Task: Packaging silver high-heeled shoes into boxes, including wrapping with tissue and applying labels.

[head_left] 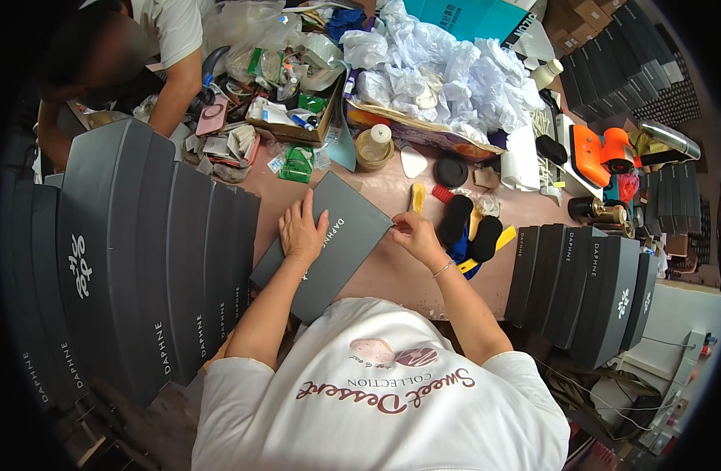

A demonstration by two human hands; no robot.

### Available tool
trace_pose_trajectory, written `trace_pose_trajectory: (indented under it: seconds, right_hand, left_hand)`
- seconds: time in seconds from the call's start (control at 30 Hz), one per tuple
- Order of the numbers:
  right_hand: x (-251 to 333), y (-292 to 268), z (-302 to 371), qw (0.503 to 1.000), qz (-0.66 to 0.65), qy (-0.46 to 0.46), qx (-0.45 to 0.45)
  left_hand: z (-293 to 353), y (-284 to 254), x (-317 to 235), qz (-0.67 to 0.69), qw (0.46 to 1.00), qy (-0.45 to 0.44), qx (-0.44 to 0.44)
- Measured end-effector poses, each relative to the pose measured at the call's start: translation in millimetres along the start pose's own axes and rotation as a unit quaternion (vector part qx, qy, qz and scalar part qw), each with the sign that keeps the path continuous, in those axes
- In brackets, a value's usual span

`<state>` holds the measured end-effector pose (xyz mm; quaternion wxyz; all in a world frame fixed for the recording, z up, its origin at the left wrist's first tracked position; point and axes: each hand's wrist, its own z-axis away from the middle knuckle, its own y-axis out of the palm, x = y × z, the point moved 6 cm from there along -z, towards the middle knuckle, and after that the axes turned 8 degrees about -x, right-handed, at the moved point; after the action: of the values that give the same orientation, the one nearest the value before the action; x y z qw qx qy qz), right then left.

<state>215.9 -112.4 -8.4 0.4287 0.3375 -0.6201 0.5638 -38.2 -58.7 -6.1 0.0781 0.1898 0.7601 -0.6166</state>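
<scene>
A dark grey shoebox [341,243] lies at an angle on the table in front of me. My left hand [303,230] rests flat on its lid with the fingers stretched out. At the box's right corner my right hand [417,238] has its thumb and fingertips pinched together; whatever is between them is too small to make out. Just right of that hand lie black oval pads [455,220] and a yellow strip [487,250] over something blue. A brush with yellowish bristles [418,197] lies beyond the right hand.
Stacked grey shoeboxes rise at the left [117,259] and right [572,282]. Behind stands a carton of crumpled white paper [447,78], with a jar [374,147] before it. An orange tool [604,153] sits far right. Another person [172,47] works at the upper left.
</scene>
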Motion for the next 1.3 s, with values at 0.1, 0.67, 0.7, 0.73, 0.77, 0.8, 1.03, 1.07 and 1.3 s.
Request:
trace_pose_trajectory:
  seconds: [0.1, 0.67, 0.7, 0.73, 0.77, 0.8, 1.03, 1.07, 1.3]
  right_hand:
    - [1, 2, -7, 0.995, 0.076, -0.038, 0.046]
    - [5, -4, -15, 0.982, 0.075, -0.155, 0.072]
    - [6, -4, -14, 0.983, 0.071, -0.156, 0.067]
    - [6, -3, -14, 0.984, 0.076, -0.142, 0.075]
    - [11, -4, -13, 0.985, 0.081, -0.126, 0.082]
    - [13, -4, -13, 0.986, 0.085, -0.111, 0.09]
    - [-17, -6, -18, 0.994, 0.087, -0.065, -0.01]
    - [-25, -11, -17, 0.997, 0.06, -0.013, -0.056]
    - [-57, -4, 45, 0.95, -0.243, 0.193, -0.043]
  left_hand:
    - [-2, 0, 1, -0.001, 1.0, -0.002, 0.007]
    - [-1, 2, -2, -0.031, 0.999, -0.01, 0.031]
    - [0, 4, -1, -0.035, 0.999, -0.004, 0.027]
    - [0, 7, 1, -0.038, 0.999, 0.001, 0.022]
    - [0, 7, 0, -0.041, 0.999, 0.007, 0.018]
    - [0, 7, 0, -0.036, 0.999, 0.001, 0.022]
    - [2, 3, -4, -0.024, 0.999, 0.015, 0.021]
    - [1, -2, -8, -0.036, 0.998, 0.045, -0.002]
    - [-5, -14, -135, 0.069, 0.934, 0.335, 0.106]
